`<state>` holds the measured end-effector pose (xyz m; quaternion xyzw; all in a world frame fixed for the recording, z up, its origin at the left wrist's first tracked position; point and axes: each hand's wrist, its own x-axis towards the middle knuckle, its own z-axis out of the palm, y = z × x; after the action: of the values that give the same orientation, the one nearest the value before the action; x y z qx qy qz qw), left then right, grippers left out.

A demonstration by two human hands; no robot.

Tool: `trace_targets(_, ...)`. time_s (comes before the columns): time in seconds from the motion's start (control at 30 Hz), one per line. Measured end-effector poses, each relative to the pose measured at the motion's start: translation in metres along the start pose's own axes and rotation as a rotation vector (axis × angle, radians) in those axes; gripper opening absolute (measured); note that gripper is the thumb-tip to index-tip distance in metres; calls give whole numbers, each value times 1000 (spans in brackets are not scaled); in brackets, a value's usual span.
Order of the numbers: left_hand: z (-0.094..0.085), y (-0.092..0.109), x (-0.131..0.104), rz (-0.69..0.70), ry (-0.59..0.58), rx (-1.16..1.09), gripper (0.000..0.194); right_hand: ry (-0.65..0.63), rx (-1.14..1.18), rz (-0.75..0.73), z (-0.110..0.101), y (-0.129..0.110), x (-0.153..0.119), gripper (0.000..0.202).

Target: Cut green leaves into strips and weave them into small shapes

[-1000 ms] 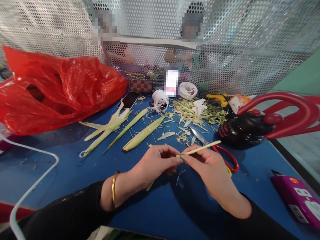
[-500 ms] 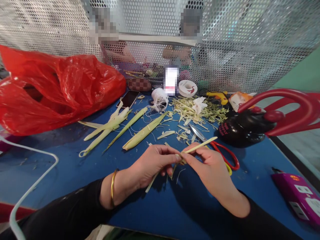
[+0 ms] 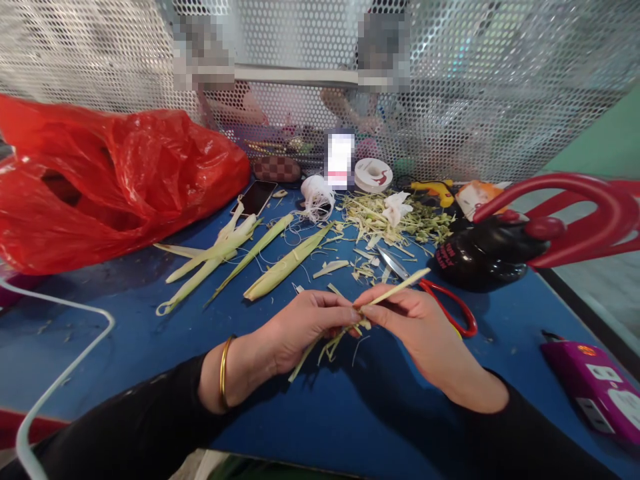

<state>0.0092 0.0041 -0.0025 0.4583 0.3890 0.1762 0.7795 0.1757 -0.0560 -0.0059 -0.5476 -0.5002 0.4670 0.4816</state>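
Pale strips (image 3: 401,287) hover above a blue table (image 3: 280,430) near perforated screening (image 3: 300,40).

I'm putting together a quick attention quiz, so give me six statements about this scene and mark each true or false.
1. The right hand holds a pale strip. True.
2. A bracelet circles the right wrist. False: the gold bracelet circles the left wrist.
3. Plant strips hang below the left hand. True.
4. Some bag lies at the far right. False: the red plastic bag lies at the left.
5. The white reel is right of the lit screen. True.
6. Scissors are in use. False: the red-handled scissors lie on the blue table.
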Motion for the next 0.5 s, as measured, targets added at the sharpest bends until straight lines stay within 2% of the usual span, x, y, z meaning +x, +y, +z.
trace_targets(0.07,-1,-1,0,-17,-29,-16,12,-18,-40,-22,-1,-2,0,10)
trace_targets(0.17,-2,-1,0,-29,-33,1,16,39,-176,-89,1,-5,0,12)
trace_targets(0.33,0,-1,0,88,46,189,15,113,-330,-205,5,-6,-3,18)
trace_targets(0.43,1,-1,-1,141,71,254,12,105,-296,-183,7,-2,-4,21)
trace_targets(0.5,1,-1,-1,127,69,249,14,93,-172,-112,8,1,-4,18)
